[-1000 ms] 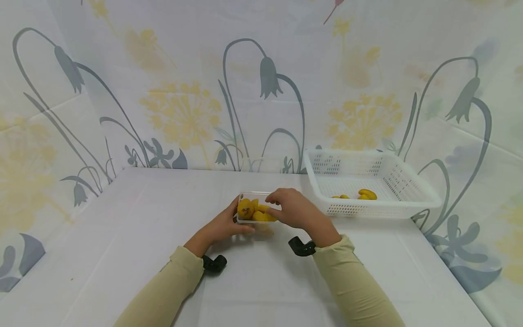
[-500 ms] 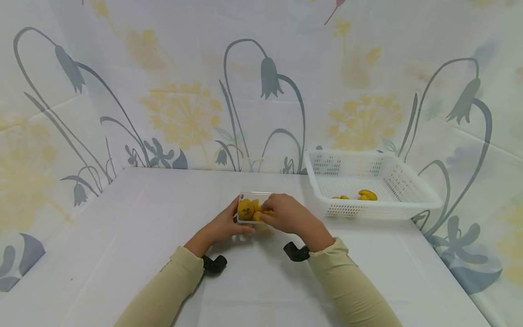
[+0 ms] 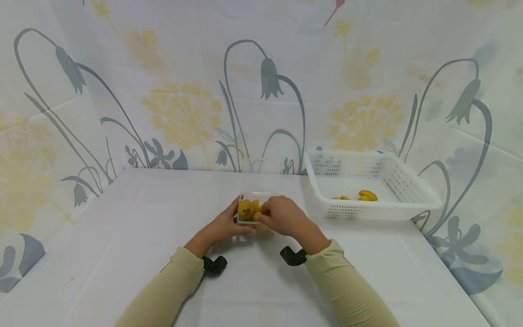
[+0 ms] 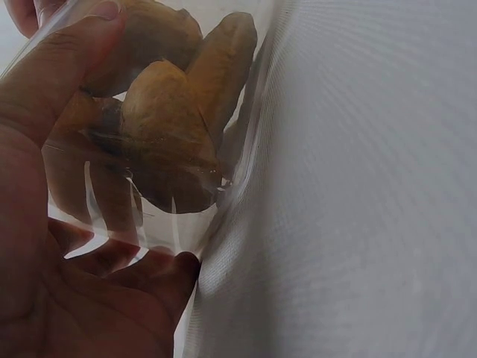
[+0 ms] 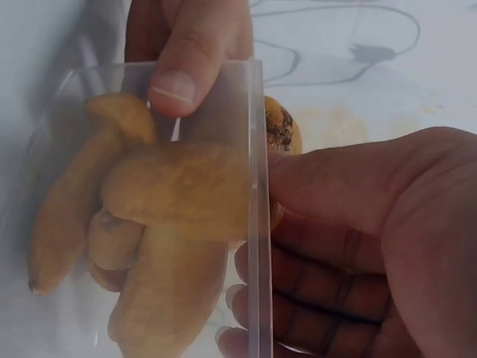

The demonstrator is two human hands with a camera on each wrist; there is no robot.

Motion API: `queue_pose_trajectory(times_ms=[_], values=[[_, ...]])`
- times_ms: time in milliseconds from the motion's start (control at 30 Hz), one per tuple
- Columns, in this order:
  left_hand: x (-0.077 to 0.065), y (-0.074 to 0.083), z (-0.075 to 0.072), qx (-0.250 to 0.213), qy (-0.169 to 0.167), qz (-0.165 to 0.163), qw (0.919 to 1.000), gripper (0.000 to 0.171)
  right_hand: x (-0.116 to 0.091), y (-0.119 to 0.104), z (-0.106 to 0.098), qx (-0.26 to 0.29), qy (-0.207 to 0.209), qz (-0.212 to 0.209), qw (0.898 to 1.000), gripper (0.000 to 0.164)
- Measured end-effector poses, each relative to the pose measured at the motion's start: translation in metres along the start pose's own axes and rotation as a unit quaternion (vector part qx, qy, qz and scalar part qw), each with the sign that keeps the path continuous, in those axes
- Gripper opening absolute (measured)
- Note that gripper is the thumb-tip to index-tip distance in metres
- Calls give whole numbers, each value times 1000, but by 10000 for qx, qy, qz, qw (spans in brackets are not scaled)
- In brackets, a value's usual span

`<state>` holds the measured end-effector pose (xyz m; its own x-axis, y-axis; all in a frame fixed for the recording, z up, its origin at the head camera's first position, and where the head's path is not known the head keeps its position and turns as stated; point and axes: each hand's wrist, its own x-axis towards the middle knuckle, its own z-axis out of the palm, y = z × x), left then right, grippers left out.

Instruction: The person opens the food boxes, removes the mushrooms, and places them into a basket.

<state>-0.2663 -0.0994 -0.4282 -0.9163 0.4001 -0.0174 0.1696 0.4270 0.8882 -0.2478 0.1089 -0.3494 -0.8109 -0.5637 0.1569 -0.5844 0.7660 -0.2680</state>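
In the head view, my left hand (image 3: 222,225) grips the left side of a clear plastic box (image 3: 269,194) on the table. Yellow mushrooms (image 3: 246,210) fill the box, some with dark marks. The left wrist view has the left thumb (image 4: 63,63) along the box wall and the fingers curled beneath. My right hand (image 3: 286,217) reaches over the box's right part, its fingers bent inside the opening. Seen from the right wrist, its thumb (image 5: 328,183) and bent fingers pinch a mushroom (image 5: 182,190) at the rim; the fingertips are partly hidden behind the box wall.
A white perforated plastic basket (image 3: 380,210) stands at the back right, with a few yellow mushrooms (image 3: 367,195) in it. Behind the box, a clear upright piece (image 3: 261,165) stands near the flower-patterned backdrop. White cloth (image 3: 163,195) covers the table.
My right hand has come down and left into the box, its fingers closing in among the mushrooms. The left hand and the box have stayed in place.
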Motion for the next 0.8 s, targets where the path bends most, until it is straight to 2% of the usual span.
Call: queue_pose_trajectory(times_ms=[333, 533, 800], values=[[1, -1, 0, -41, 48, -30, 10000, 113, -2, 9, -11, 977, -2, 632, 9932, 17], [1, -2, 0, 4, 75, -130, 9999, 118, -3, 14, -18, 1292, -83, 679, 9893, 18], [0, -2, 1, -62, 106, -92, 9999, 117, -6, 17, -24, 1610, -169, 674, 9845, 16]])
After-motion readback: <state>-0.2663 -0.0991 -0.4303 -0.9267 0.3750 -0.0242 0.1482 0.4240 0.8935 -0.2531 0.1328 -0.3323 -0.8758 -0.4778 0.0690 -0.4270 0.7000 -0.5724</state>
